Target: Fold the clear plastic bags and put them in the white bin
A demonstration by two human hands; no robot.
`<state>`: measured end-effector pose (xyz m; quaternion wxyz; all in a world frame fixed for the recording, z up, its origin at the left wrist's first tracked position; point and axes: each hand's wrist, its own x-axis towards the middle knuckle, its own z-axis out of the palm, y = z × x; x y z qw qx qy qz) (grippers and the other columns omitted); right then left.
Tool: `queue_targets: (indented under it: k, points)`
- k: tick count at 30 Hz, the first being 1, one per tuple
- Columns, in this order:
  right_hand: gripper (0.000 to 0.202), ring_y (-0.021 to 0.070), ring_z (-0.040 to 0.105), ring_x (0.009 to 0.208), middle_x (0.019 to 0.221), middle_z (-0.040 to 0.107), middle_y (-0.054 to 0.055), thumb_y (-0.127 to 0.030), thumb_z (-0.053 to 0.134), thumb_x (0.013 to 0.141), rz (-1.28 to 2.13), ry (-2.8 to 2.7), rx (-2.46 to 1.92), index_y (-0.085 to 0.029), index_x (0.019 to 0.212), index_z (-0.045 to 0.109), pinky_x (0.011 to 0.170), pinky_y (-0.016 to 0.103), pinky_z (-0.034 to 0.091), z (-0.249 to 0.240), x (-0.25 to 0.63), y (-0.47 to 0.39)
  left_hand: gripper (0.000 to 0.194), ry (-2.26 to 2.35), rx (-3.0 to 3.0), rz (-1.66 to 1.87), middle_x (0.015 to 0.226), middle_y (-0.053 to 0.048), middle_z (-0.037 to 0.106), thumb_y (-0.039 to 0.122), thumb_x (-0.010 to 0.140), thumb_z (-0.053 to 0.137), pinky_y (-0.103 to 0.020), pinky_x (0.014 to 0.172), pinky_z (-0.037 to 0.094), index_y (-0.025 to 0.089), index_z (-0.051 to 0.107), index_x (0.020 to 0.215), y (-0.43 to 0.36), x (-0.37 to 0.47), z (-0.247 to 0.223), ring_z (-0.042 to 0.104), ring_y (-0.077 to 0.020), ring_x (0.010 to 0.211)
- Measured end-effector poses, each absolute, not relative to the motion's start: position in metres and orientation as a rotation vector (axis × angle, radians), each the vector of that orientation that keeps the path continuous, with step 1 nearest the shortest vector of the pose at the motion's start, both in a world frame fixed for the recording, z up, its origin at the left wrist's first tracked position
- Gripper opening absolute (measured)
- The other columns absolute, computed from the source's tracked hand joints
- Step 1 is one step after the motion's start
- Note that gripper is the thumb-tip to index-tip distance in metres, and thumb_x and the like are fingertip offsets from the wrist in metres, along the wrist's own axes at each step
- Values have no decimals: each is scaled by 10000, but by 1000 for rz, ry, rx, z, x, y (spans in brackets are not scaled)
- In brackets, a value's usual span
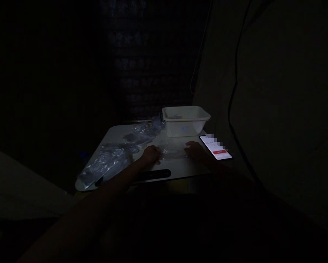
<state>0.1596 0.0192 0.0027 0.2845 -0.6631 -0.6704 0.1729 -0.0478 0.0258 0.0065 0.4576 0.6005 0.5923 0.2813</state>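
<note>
A clear plastic bag (173,151) is stretched between my two hands, low over the white table (184,168). My left hand (151,155) is closed on the bag's left edge. At its right edge, my right hand (195,151) is closed too, thumb and fingers pinching the plastic. In the dim light I cannot tell whether anything is inside the bag. More crumpled clear plastic bags (109,162) are piled to the left of my left hand, and further plastic bags (144,131) lie behind it.
Behind my hands stands a white plastic tub (184,128) with some clear plastic in it. A phone (216,148) with a lit screen lies at the table's right edge. A dark slot (154,174) runs along the front edge. A black cable (236,73) hangs at right.
</note>
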Motion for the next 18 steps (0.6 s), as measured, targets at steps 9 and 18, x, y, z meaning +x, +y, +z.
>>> queue_targets:
  k: [9, 18]
  points:
    - [241, 143, 552, 655, 711, 596, 28, -160, 479, 598, 496, -1776, -1731, -167, 825, 559, 562, 246, 434, 5, 160, 16, 55, 1429, 1543, 638, 370, 38, 468, 148, 666, 474, -173, 366, 341, 126, 472, 616, 22, -45, 9, 473, -88, 298]
    - [306, 155, 552, 688, 761, 608, 44, -138, 480, 591, 291, -1968, -1874, -155, 889, 550, 582, 241, 408, -4, 156, 18, 140, 1486, 1721, 546, 418, 9, 486, 148, 661, 425, -185, 395, 363, 124, 473, 532, 23, -47, 10, 482, -89, 335]
